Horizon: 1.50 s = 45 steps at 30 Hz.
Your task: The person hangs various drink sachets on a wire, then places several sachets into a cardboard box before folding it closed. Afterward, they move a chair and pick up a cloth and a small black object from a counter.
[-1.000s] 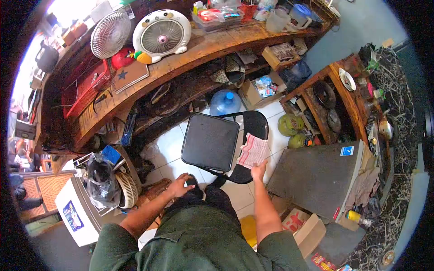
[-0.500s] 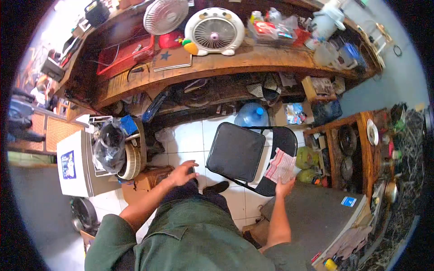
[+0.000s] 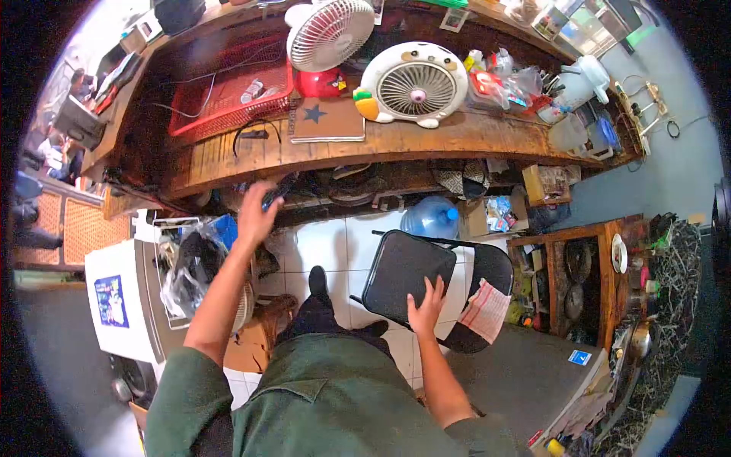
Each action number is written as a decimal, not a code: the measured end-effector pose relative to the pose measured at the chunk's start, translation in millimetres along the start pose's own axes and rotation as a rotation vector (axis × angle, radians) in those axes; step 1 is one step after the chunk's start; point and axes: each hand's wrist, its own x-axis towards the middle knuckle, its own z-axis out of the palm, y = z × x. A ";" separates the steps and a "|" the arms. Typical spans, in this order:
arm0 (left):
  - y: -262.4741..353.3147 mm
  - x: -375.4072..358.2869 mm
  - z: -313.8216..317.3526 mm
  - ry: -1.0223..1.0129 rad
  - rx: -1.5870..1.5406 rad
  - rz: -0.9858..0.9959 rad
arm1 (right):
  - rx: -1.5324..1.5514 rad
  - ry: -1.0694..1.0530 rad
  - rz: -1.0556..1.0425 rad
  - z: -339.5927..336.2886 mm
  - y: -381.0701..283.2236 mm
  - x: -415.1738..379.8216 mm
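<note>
My left hand (image 3: 257,217) is stretched forward to just below the desk's front edge, over a dark, cluttered under-shelf. Its fingers look extended, in front of a bluish item I cannot make out. My right hand (image 3: 428,308) lies with fingers spread at the near right part of a folding chair's black seat (image 3: 407,270). Draped over the chair's dark backrest is a white and red striped cloth (image 3: 487,311), apart from both hands.
On the wooden desk (image 3: 411,143) stand a white animal-shaped fan (image 3: 415,87), another fan (image 3: 331,38), a red basket (image 3: 228,107) and a brown notebook (image 3: 327,122). A blue water jug (image 3: 430,218) stands behind the chair. A white cabinet (image 3: 122,289) is at left.
My right hand has let go of the striped cloth and moved left onto the seat. My left hand has moved forward to the desk edge. The view has shifted.
</note>
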 end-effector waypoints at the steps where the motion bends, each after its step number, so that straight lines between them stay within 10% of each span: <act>1: -14.2 23.0 -4.1 0.028 0.095 0.003 | -0.010 -0.001 0.013 9.5 -17.5 11.3; 12: -99.4 146.2 -13.1 0.025 0.461 0.061 | 0.310 -0.180 -0.173 66.2 -169.7 79.2; 31: -108.9 126.6 17.9 0.070 0.646 0.115 | 0.608 -0.282 -0.090 33.8 -159.6 95.0; 37: -33.2 87.2 41.1 0.160 0.222 0.092 | 0.799 -0.481 -0.084 11.0 -169.7 124.8; 43: 107.6 -5.2 75.8 -0.507 -0.561 -0.421 | 1.299 -0.527 0.084 -4.1 -177.3 120.9; 45: 139.4 -26.5 83.3 -0.472 -0.643 -0.248 | 1.430 -0.537 0.135 -5.5 -175.7 118.8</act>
